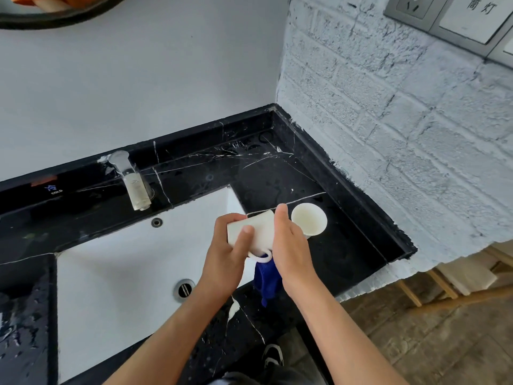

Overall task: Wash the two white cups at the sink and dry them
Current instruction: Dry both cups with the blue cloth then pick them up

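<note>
Black marble counter (319,173), white-veined, wet with droplets, set in a corner. Chrome tap (133,182) at rear; "COLD" label (54,188) to its left. White-painted brick wall (402,129) at right carries a socket (413,6) and switch plate (477,15).

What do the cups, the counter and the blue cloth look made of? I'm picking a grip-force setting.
Held cup and second cup: smooth matte white, likely ceramic, perhaps plastic. Counter: polished black stone, probably marble, given the white veins and glossy wet sheen. Blue cloth: soft, fuzzy fabric hanging limp under the right hand, possibly microfibre.
</note>
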